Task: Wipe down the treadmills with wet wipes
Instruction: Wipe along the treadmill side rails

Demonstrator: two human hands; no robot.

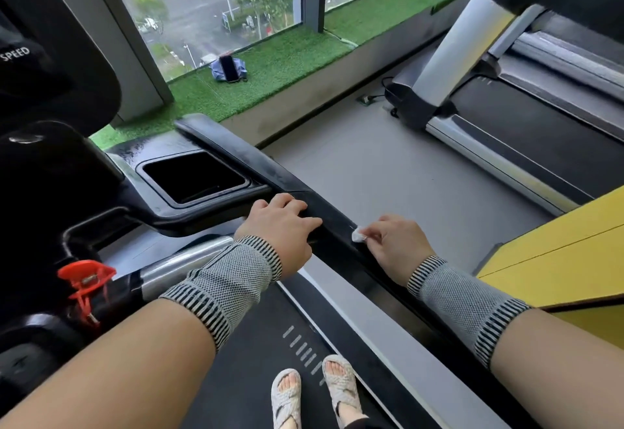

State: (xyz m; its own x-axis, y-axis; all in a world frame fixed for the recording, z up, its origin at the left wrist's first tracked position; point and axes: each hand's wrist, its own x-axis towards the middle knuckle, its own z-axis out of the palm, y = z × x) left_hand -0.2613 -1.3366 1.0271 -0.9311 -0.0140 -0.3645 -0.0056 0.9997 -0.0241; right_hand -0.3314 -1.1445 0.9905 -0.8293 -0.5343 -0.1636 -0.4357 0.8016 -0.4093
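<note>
I stand on a black treadmill whose right handrail (236, 155) runs from the console toward me. My left hand (283, 226) rests on the rail with its fingers curled over the top. Just to its right, my right hand (395, 243) pinches a small crumpled white wet wipe (358, 235) against the rail's upper surface. The wipe is mostly hidden under my fingers. Both wrists wear grey knitted bands. The rail's surface looks wet and glossy near the console tray (196, 177).
A red safety clip (86, 278) hangs on the console at left. A second treadmill (506, 97) stands to the right across a grey floor strip. A yellow panel (557, 253) is close at right. A phone and blue bag (228, 69) lie on the green turf ledge.
</note>
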